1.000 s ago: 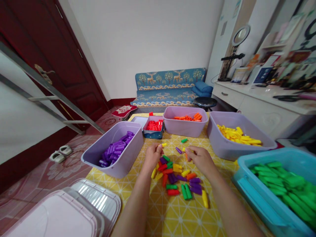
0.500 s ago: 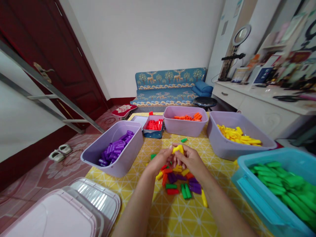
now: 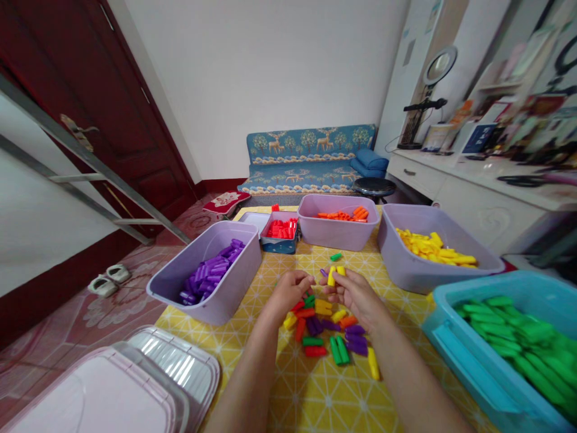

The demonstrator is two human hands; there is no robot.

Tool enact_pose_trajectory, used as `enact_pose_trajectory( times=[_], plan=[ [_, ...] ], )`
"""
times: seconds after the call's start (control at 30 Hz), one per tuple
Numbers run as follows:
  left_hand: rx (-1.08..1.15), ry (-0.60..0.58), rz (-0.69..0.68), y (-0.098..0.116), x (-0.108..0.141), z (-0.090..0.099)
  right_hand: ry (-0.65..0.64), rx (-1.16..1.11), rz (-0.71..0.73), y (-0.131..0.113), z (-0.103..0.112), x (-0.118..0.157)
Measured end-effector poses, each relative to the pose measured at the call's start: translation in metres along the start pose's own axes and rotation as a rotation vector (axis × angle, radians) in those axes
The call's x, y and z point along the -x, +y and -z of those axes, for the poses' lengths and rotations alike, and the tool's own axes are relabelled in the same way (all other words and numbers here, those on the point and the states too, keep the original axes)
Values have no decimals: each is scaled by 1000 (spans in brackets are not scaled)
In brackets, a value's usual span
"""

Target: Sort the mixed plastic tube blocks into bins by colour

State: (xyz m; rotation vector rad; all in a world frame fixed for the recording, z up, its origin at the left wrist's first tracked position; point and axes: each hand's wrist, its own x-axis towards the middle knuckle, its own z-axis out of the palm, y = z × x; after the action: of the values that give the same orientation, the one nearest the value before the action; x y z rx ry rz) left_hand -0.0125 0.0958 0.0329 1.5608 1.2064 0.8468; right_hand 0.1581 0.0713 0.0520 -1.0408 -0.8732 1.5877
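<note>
Over the middle of the table, my right hand (image 3: 356,293) pinches small yellow tube-shaped plastic pieces (image 3: 332,276), two of which show side by side at its fingertips. A small purple piece (image 3: 323,272) shows by those fingertips; whether it is held I cannot tell. My left hand (image 3: 291,293) is just to the left, apart from the yellow pieces, with thumb and fingers drawn together; what they hold, if anything, is hidden. Beneath both hands lies a loose pile of similar pieces, including a green pair (image 3: 339,350), a red one (image 3: 315,351) and purple ones (image 3: 357,344).
Around the yellow tablecloth (image 3: 297,397) stand bins of purple (image 3: 157,288), orange (image 3: 338,236) and yellow pieces (image 3: 392,258), a turquoise bin (image 3: 469,367) of green ones and a small box (image 3: 278,245) of red ones. Lids (image 3: 90,397) lie front left.
My hands have moved apart. The yellow pieces, between both hands before, are now in my right hand only, and more of the pile shows.
</note>
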Motion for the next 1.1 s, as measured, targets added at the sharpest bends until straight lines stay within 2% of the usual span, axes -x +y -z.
enact_pose_trajectory(
  times=[0.07,0.1,0.23,0.3,0.37,0.47,0.57,0.6,0.67,0.73,0.77,0.83,0.9,1.0,1.1],
  plan=[
    [-4,11,-2,-3,-1,1,-45,40,-1,-9,9,-4],
    [-1,8,-5,-5,-1,2,-23,-1,64,-17,14,-7],
    [-67,-2,-47,-11,-1,3,266,-454,514,-51,36,-18],
    [-176,-14,-85,-12,0,2,353,-525,572,-54,41,-20],
    [-274,-24,-102,-11,0,1,362,-381,494,-46,42,-20],
    [-391,64,-67,-5,1,4,280,122,357,-24,38,-21],
    [-558,173,-2,4,5,17,250,645,396,-10,35,-24],
    [-602,160,15,8,8,22,214,774,414,-8,35,-24],
    [-671,86,52,14,13,32,53,970,391,-5,35,-23],
    [-744,14,104,20,19,37,-125,1101,309,0,34,-22],
    [-780,-6,138,22,21,37,-175,1160,265,4,33,-21],
    [-830,-17,179,24,22,33,-187,1270,192,14,29,-21],
    [-851,13,167,24,22,26,-154,1349,185,22,24,-21],
    [-882,61,70,20,20,14,-154,1403,245,26,18,-20],
    [-936,1,-3,16,19,9,-184,1457,266,23,14,-16]
  ],
)
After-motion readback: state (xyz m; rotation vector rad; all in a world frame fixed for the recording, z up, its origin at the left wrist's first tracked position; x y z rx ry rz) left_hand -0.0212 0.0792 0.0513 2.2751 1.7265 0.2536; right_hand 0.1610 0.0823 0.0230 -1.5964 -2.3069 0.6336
